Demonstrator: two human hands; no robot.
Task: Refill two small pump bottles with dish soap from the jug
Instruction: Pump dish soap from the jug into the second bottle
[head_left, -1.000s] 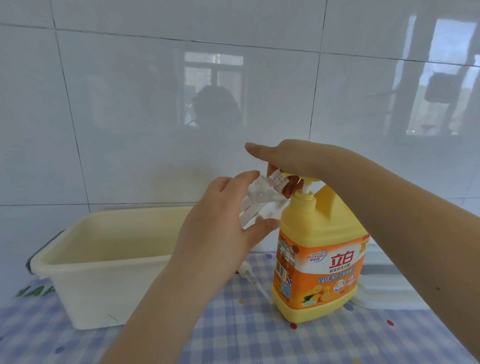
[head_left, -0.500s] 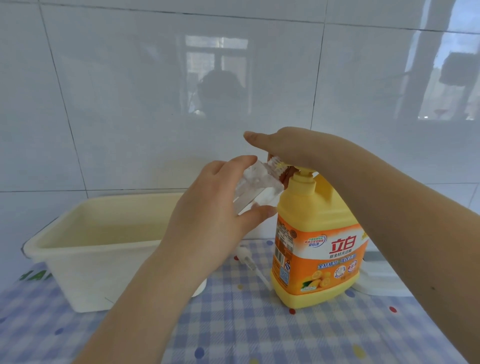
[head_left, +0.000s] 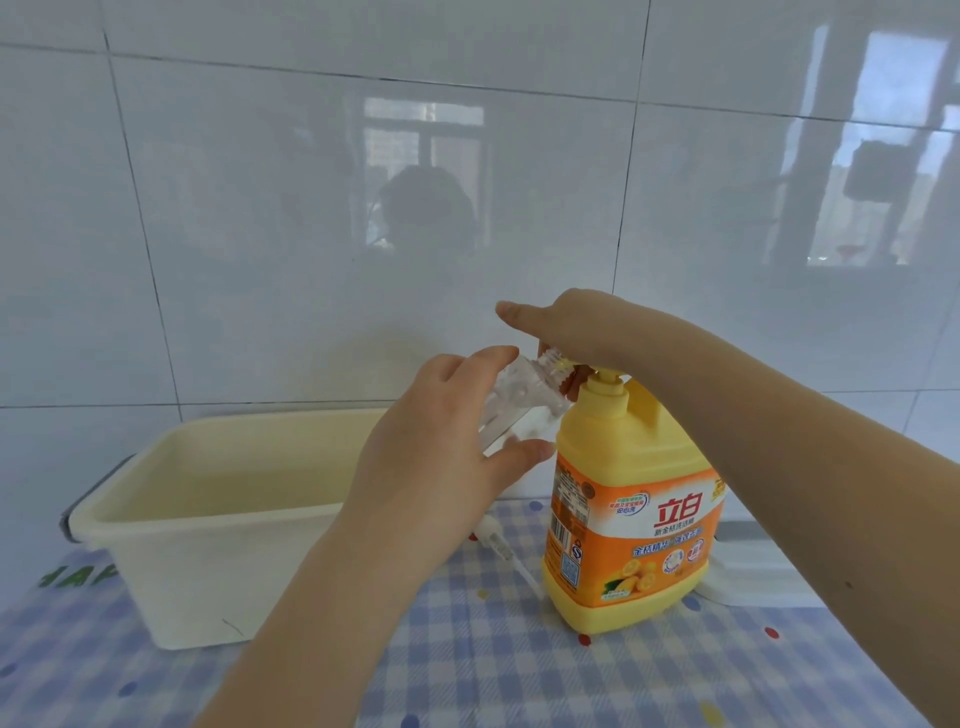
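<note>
Clear small bottle still tilted in left hand fingers, right hand flat, pressing jug pump as before

You have one yellow plastic soap jug, one small clear plastic bottle, one loose white pump head, one cream plastic tub and two bare hands: the left hand, the right hand.

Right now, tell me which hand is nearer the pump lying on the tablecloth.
Left. The left hand holds the clear bottle just above the loose pump; the right hand presses the jug pump, higher up.
</note>
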